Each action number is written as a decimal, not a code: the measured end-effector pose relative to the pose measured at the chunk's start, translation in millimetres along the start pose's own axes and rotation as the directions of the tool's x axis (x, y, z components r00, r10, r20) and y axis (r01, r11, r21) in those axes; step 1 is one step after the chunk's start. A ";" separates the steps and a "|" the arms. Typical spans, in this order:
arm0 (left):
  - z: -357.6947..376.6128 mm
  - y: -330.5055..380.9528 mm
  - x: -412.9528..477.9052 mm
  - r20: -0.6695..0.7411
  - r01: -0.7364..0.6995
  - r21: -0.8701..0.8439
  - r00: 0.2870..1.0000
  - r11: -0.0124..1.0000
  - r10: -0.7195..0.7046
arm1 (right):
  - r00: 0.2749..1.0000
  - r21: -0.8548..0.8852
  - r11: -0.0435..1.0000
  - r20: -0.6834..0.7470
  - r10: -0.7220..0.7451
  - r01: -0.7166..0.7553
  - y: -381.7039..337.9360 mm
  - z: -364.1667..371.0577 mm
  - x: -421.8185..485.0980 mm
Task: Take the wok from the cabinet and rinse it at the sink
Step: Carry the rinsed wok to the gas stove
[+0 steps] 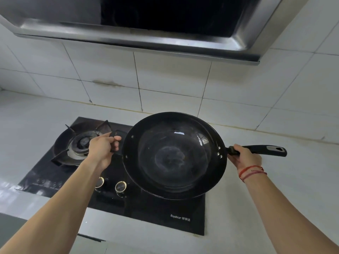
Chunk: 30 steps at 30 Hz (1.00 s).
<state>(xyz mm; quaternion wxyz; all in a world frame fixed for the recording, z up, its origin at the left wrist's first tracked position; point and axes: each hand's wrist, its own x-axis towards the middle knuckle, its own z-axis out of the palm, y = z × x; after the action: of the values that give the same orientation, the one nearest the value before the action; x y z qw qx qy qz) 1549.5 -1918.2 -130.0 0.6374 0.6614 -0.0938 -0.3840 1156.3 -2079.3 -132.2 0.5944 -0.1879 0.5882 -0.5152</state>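
Note:
A black round wok (174, 155) hangs level over the right side of a black glass gas stove (150, 211), its inside facing up with a dull grey patch at the bottom. My left hand (103, 148) grips the small helper handle on the wok's left rim. My right hand (243, 157) is closed around the long black handle (266, 150), which sticks out to the right. Red string bands circle my right wrist. No sink or cabinet is in view.
The stove's left burner (80, 142) with its black pan support is bare; two round knobs (110, 185) sit at the front. A steel range hood (146, 28) overhangs above. White tiled wall stands behind, and a white counter (256, 208) surrounds the stove.

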 end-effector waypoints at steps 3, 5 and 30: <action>1.9 -1.0 11.7 0.004 0.009 0.022 1.000 1.000 -0.009 | 1.000 -0.001 1.000 -0.014 0.008 -0.008 5.1 4.9 6.2; 3.2 -2.6 18.2 -0.001 0.013 0.033 1.000 0.999 -0.013 | 1.000 0.002 1.000 -0.018 0.011 -0.011 8.3 8.0 10.0; 1.1 -6.0 26.8 -0.009 -0.083 0.212 0.996 0.974 0.087 | 0.999 -0.049 0.998 0.015 -0.042 0.042 15.9 10.7 7.1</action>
<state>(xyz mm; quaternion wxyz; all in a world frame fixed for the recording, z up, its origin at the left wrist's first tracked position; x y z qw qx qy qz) 1565.1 -1934.4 -145.9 0.5800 0.7243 -0.1565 -0.3385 1170.5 -2083.0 -146.4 0.5826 -0.2185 0.5924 -0.5117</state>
